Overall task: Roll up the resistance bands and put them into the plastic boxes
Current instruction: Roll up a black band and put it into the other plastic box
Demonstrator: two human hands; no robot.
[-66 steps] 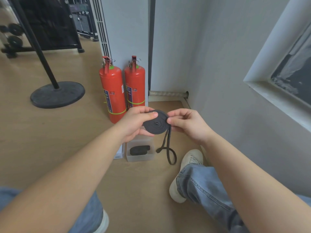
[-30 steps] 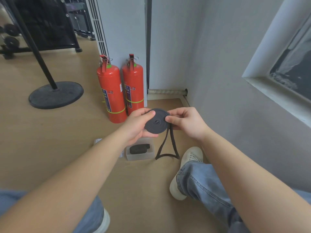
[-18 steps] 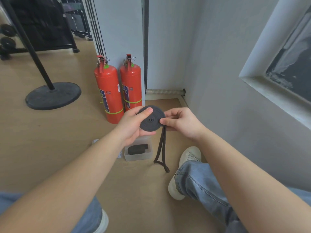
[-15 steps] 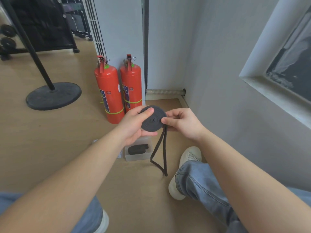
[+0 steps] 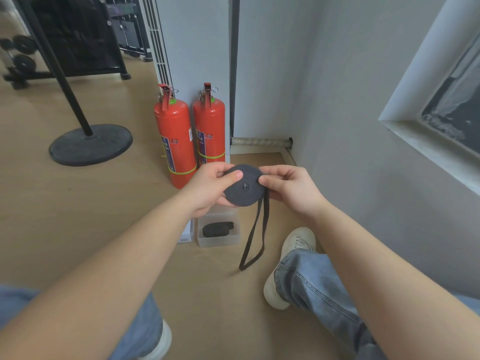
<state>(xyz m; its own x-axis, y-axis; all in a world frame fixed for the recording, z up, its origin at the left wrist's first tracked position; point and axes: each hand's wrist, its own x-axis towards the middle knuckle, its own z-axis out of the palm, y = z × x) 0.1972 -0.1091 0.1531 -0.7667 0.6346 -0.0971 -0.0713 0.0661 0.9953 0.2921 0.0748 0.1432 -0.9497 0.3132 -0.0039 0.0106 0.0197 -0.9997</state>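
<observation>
Now, I'm watching coiled resistance band sitting between both hands, above floor. Left hand pinching coil face, grip closed. Right hand pinching rim, where loose tail is hanging down, long axis vertical. Plastic box lying below left hand, holding one rolled band.

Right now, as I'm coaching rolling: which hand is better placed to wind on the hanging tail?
Probably the right hand: it pinches the coil where the tail hangs off; the left hand grips the coil, thumb on its face.
</observation>
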